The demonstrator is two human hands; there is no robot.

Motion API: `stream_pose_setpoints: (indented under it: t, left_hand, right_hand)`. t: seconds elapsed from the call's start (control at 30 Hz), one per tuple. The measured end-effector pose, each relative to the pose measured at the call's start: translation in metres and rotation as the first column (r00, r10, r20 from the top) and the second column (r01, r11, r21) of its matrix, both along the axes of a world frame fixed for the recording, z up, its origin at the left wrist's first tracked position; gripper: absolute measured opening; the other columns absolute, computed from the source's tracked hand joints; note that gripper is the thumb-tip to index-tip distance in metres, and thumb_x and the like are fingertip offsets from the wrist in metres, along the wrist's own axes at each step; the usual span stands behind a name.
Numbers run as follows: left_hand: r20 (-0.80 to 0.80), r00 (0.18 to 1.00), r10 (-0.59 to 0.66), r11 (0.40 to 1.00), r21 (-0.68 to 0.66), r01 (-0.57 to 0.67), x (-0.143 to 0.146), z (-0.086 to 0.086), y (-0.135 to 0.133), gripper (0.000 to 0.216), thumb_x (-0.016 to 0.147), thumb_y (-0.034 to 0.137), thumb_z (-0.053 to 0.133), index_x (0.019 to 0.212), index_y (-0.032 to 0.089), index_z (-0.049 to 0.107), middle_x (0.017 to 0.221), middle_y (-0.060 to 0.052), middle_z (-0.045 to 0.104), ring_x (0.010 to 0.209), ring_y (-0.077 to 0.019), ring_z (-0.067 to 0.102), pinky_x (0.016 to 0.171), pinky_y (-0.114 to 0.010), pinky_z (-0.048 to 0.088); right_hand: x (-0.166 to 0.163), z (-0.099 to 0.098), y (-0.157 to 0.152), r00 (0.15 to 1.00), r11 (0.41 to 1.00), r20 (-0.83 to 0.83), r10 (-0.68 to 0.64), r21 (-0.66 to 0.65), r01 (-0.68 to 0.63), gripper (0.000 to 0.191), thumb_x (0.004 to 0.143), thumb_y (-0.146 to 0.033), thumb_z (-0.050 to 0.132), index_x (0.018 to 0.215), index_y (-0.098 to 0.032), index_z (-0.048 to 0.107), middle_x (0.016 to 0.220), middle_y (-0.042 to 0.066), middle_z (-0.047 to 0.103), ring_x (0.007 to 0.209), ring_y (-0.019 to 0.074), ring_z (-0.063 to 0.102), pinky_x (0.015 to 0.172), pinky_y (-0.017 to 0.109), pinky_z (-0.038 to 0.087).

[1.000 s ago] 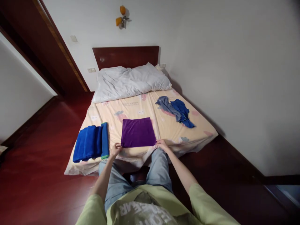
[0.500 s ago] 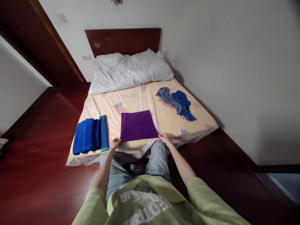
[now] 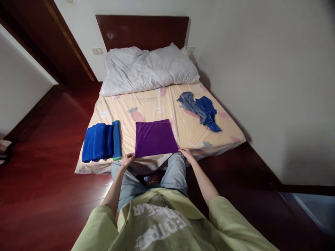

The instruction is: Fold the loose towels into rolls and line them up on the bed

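A purple towel lies flat as a rough rectangle near the front edge of the bed. My left hand pinches its near left corner, and my right hand pinches the near right corner. Left of the towel sits a thick stack of folded blue towels. Beside that stack is a narrow folded blue towel with green edging. Toward the right side of the bed, a crumpled grey cloth touches a crumpled blue cloth.
The bed has a cream sheet printed with carrots. A white quilt is bunched against the dark wooden headboard. A wall stands close on the right, and dark red floor extends to the left.
The view has tilted down slightly, so the bed sits higher in the picture. Both hands stay at the purple towel's near corners, and the towel looks nearly unchanged.
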State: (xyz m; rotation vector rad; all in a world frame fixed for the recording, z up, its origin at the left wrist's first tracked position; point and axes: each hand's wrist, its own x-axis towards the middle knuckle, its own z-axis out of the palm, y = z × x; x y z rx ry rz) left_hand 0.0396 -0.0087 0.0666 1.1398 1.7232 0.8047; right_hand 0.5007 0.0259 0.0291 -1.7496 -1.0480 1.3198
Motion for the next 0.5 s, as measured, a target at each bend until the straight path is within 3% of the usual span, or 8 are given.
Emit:
stream_pose_setpoints:
  t: [0.2, 0.37, 0.5]
  left_hand:
    - [0.1, 0.995, -0.017, 0.999, 0.029, 0.014, 0.002, -0.003, -0.004, 0.041, 0.066, 0.059, 0.077, 0.081, 0.024, 0.063, 0.08, -0.003, 0.07, 0.089, -0.0269, 0.071, 0.081, -0.034, 0.055]
    - [0.081, 0.995, -0.052, 0.993, 0.112, 0.043, -0.005, -0.015, -0.017, 0.046, 0.068, 0.063, 0.073, 0.084, 0.02, 0.068, 0.088, -0.006, 0.075, 0.094, -0.0277, 0.072, 0.09, -0.037, 0.056]
    - [-0.014, 0.994, -0.112, 0.986, 0.121, 0.113, -0.01, -0.027, -0.016, 0.049, 0.071, 0.066, 0.069, 0.086, 0.019, 0.071, 0.087, -0.008, 0.077, 0.089, -0.0284, 0.074, 0.087, -0.04, 0.058]
  right_hand:
    - [0.004, 0.0, -0.003, 0.992, 0.999, -0.122, -0.038, 0.029, 0.041, 0.028, 0.065, -0.042, 0.074, 0.078, -0.017, 0.072, 0.074, 0.004, 0.072, 0.072, 0.0171, 0.067, 0.058, 0.022, 0.046]
    - [0.008, -0.008, -0.005, 0.997, 0.999, -0.078, -0.027, 0.033, 0.03, 0.026, 0.064, -0.041, 0.074, 0.075, -0.017, 0.074, 0.069, 0.003, 0.07, 0.068, 0.0154, 0.065, 0.057, 0.021, 0.044]
    - [0.011, -0.011, 0.0, 0.997, 0.995, 0.055, 0.059, 0.078, -0.063, 0.023, 0.067, -0.039, 0.073, 0.074, -0.018, 0.074, 0.065, 0.001, 0.07, 0.06, 0.0151, 0.062, 0.054, 0.022, 0.044]
